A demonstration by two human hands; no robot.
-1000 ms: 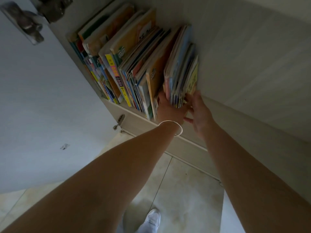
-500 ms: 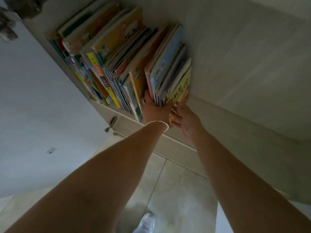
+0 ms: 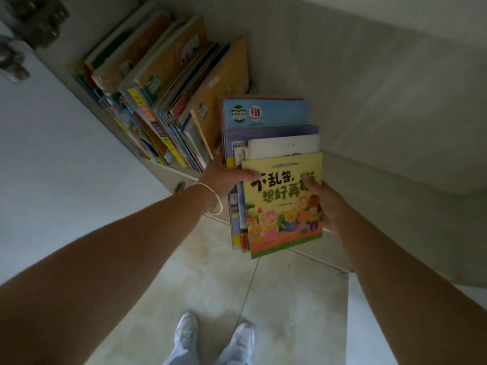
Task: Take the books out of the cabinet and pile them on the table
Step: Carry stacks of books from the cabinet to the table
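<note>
Your fingers are clamping a bundle of thin picture books (image 3: 271, 143) from both sides: on your left hand (image 3: 224, 177) the thumb is lying across the top of the yellow front cover (image 3: 284, 206), pressing near its upper left corner, while the other fingers are hiding behind the bundle; on your right hand (image 3: 329, 206) the thumb (image 3: 312, 185) is pressing on the cover near its right edge, and the palm is cupping the bundle's right side from behind. A thin pale bangle (image 3: 214, 200) is hanging on your left wrist. The bundle is sitting out in front of the cabinet shelf (image 3: 168, 169), with the yellow cover facing you, and behind it a white book, a purple one and a blue one are showing in steps above its top edge; whether their far ends are touching the shelf is hard to tell. Just to the left, the remaining books (image 3: 163, 101) are standing in a row on the shelf, leaning to the right, with an orange-covered one nearest the bundle. The open cabinet door (image 3: 52, 159) is filling the left side, with blurred hinges near its top corner. Below your arms the pale tiled floor (image 3: 216, 272) is showing, and your two white shoes (image 3: 216, 335) are standing on it.
</note>
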